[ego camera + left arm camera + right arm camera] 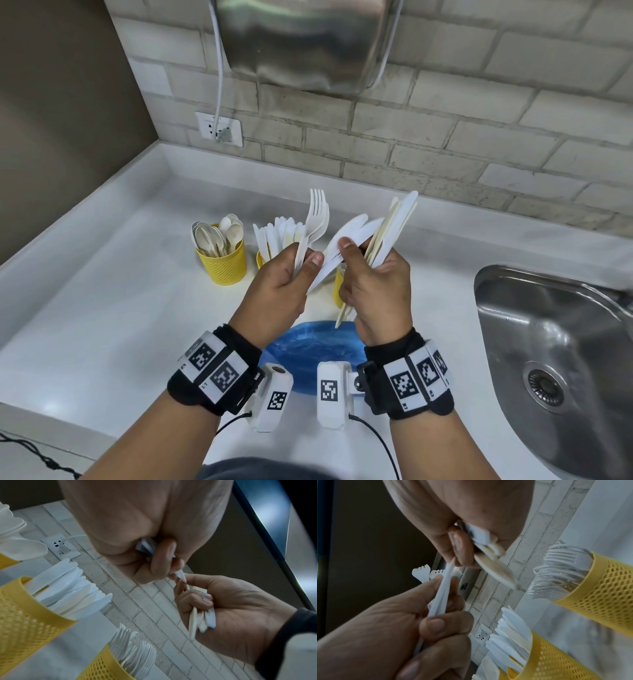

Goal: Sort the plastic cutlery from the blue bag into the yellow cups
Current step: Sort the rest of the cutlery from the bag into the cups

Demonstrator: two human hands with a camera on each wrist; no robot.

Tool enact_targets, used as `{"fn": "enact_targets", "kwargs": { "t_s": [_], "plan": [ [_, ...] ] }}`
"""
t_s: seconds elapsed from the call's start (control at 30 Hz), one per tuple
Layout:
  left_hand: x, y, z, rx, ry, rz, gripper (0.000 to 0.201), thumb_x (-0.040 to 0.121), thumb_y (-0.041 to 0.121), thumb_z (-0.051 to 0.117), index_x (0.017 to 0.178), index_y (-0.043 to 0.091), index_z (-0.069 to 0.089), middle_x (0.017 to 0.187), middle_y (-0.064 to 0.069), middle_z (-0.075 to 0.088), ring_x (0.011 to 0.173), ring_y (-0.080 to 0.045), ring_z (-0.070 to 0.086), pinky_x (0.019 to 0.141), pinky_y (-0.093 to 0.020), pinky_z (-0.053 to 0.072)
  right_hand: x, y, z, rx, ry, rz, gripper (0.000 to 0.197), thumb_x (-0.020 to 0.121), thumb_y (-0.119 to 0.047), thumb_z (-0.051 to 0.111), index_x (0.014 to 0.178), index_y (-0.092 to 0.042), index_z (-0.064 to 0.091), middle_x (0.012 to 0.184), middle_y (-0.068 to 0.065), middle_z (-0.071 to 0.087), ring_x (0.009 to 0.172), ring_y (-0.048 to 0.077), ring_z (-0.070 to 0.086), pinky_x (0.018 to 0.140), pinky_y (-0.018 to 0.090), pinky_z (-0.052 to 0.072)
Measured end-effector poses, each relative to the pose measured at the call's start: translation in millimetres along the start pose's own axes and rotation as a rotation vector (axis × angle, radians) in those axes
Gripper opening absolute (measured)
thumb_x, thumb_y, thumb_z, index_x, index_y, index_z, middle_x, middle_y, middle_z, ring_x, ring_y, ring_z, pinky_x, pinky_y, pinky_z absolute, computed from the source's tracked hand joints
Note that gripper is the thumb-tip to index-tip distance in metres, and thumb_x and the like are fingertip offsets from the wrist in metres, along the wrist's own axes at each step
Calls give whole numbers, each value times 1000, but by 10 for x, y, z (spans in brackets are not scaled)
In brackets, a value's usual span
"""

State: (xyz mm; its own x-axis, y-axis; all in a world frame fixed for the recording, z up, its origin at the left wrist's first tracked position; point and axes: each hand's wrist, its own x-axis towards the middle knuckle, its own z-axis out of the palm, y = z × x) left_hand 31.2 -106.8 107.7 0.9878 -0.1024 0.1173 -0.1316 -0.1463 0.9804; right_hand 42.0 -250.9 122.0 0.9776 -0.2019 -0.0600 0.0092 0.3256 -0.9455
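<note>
- Both hands are busy above the bench: the left hand (pixel 286 277) grips two white forks (pixel 317 219) by the handles, tines up, and the right hand (pixel 375 291) clenches a fan of white and cream knives (pixel 394 226).
- One white knife (pixel 346 240) lies across between the hands; the right thumb presses on it, and which hand really carries it cannot be told.
- Three yellow cups stand at the back of the bench (pixel 102 308). The spoon cup (pixel 224 262) is full of spoons, the knife cup (pixel 25 609) is full of knives, and the fork cup (pixel 599 582) holds many forks.
- In the head view, the knife cup and the fork cup are mostly hidden behind the hands.
- The blue bag (pixel 308 346) lies flat on the bench just below the hands. No cutlery shows on its visible part, so it seems empty or almost empty.
- Judging from this, the sorting is near its end: what is left is to drop the held forks and knives into their cups.
- No brand or readable word is visible. Only black-and-white square code markers show on the wrist bands (pixel 219 366), with small characters too tiny to read.
</note>
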Motion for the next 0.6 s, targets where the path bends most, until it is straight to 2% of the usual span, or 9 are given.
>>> {"fn": "enact_targets", "kwargs": {
  "t_s": [0.17,0.33,0.43,0.47,0.53,0.57,0.6],
  "plan": [
    [-1,-3,-7,41,-5,0,24,105,35,53,95,14,59,55,1,43,45,-15,40,45,-23,36,-9,4,16,11,-26,15,27,97,-9,68,77,-10,49,49,-1,36,37,13,30,41,21,28],
    [5,1,-7,10,-5,-21,24,103,36,56,98,13,60,58,-7,44,48,-22,39,44,-27,36,-9,-21,-12,-32,-64,28,27,96,-9,70,75,-11,53,48,-3,39,37,12,33,42,21,31],
    [3,-13,2,-21,-9,-33,29,104,38,53,103,10,61,67,-22,44,53,-25,41,47,-29,35,-12,-19,25,-11,-56,32,22,101,-10,62,83,-8,51,51,0,36,39,12,32,40,22,31],
    [-2,-19,5,-17,-6,-36,31,105,39,50,105,10,62,69,-23,44,54,-25,42,48,-30,34,-5,-12,34,-5,-51,32,19,104,-12,58,87,-7,51,53,2,37,40,12,34,40,23,31],
    [-3,-32,1,9,3,-39,31,107,38,46,101,13,63,66,-10,46,55,-20,44,48,-28,36,21,4,35,-6,-27,24,17,107,-16,52,93,-6,53,59,7,42,46,16,41,44,26,36],
    [-5,-32,-2,12,2,-37,30,108,37,45,99,17,66,64,0,48,55,-16,45,50,-23,37,40,11,24,0,-7,22,19,108,-17,50,95,-4,54,64,10,45,52,20,47,49,30,41],
    [-7,-29,-5,2,-5,-38,30,109,36,44,97,23,69,65,5,51,56,-14,46,50,-18,37,65,19,6,25,17,31,20,108,-19,50,99,-2,56,71,12,51,61,24,54,58,35,48]
  ]
}}
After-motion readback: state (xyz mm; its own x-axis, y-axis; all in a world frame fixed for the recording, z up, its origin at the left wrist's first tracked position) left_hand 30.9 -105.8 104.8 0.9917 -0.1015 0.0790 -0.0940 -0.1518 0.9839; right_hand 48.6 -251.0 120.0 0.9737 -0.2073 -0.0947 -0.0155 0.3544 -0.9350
